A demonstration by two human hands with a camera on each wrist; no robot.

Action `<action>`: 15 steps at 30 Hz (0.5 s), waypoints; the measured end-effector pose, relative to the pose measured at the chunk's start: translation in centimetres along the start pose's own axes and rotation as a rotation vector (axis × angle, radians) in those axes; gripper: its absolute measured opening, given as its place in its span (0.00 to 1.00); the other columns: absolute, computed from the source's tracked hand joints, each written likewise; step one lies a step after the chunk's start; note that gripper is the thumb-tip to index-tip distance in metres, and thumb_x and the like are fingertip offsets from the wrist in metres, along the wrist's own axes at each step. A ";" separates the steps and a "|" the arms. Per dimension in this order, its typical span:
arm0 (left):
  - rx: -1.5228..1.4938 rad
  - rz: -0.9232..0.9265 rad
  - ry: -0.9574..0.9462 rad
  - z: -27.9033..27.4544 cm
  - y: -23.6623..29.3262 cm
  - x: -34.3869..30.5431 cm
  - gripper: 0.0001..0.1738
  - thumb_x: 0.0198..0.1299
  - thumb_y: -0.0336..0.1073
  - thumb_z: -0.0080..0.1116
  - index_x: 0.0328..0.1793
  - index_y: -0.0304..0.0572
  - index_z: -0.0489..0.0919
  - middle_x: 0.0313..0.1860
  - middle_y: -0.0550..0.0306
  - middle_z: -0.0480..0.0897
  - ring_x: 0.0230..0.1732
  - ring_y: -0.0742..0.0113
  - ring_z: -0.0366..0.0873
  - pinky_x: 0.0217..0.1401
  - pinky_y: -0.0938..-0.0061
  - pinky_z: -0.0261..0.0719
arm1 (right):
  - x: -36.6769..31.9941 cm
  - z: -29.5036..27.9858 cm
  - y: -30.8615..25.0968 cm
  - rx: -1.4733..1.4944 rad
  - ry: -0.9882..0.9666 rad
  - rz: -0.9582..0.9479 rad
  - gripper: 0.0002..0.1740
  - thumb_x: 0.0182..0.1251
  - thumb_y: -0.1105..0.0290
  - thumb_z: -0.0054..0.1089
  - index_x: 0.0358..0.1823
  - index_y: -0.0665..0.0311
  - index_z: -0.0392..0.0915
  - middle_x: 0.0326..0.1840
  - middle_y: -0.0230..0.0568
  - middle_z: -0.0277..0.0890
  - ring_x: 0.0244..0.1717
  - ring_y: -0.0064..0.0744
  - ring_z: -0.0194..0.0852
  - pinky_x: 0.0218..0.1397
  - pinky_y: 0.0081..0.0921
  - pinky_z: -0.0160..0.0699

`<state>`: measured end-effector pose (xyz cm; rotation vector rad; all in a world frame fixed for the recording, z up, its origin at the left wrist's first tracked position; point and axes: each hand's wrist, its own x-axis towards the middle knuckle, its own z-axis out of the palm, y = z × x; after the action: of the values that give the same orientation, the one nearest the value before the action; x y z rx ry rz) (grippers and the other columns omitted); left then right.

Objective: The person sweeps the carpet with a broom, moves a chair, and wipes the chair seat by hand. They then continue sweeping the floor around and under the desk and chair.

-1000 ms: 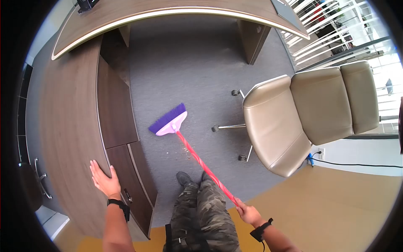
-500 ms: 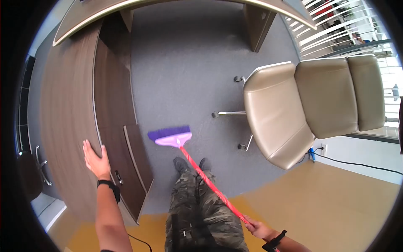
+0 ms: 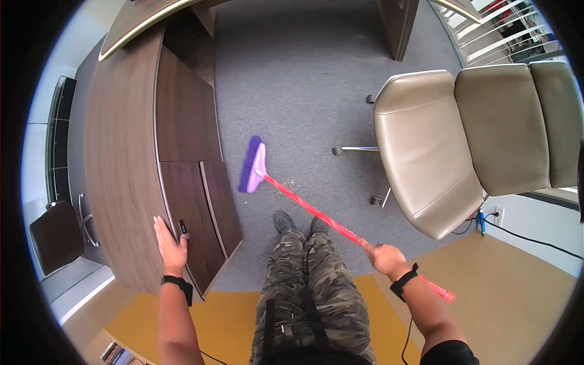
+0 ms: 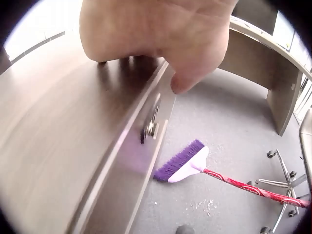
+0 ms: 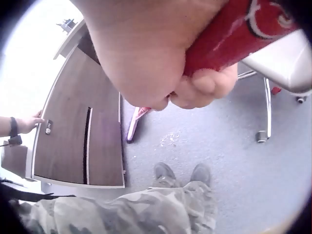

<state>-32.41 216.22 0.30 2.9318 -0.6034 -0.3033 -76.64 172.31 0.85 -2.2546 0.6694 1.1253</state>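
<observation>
My right hand grips the red handle of a broom, and a length of handle sticks out behind the wrist. The lilac broom head is down at the grey floor beside the cabinet, its purple bristles facing left towards the cabinet doors. Light crumbs lie scattered on the floor near the broom head. My left hand rests flat on the wooden cabinet top, fingers straight, thumb at its edge near the door lock. Curled fingers show round the handle in the right wrist view.
A beige office chair on casters stands to the right. Ahead is a desk with a side panel. My shoes are on the floor behind the crumbs. A black cable runs along the right wall.
The broom head first swung back towards the feet, then moved away from them and turned, bristles now facing the cabinet. My right hand still holds the handle; the left stays on the cabinet top.
</observation>
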 end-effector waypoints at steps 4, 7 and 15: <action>-0.030 -0.131 -0.036 -0.4 2.2 -5.5 0.57 0.55 0.24 0.66 0.87 0.39 0.43 0.86 0.34 0.44 0.85 0.34 0.44 0.86 0.54 0.50 | -4.2 -3.8 3.9 -0.093 -0.050 0.174 0.30 0.77 0.59 0.48 0.78 0.27 0.60 0.44 0.51 0.85 0.47 0.56 0.86 0.49 0.52 0.84; -0.055 -0.283 -0.110 -1.3 4.4 -8.3 0.57 0.56 0.25 0.65 0.87 0.42 0.43 0.86 0.33 0.44 0.85 0.34 0.44 0.86 0.54 0.52 | -8.0 -6.9 5.5 -0.185 -0.021 0.168 0.30 0.76 0.58 0.51 0.78 0.27 0.62 0.41 0.50 0.85 0.44 0.55 0.86 0.48 0.52 0.84; -0.128 -0.286 -0.140 -1.9 3.4 -9.7 0.55 0.56 0.27 0.68 0.87 0.50 0.50 0.86 0.31 0.45 0.84 0.33 0.47 0.82 0.55 0.59 | -9.8 -12.8 3.6 -0.220 -0.020 -0.056 0.32 0.72 0.63 0.53 0.77 0.31 0.64 0.34 0.51 0.83 0.36 0.55 0.84 0.43 0.52 0.82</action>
<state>-41.96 217.20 4.36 2.8841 -0.1692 -0.5598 -76.92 163.29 14.71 -2.4246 0.4919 1.2454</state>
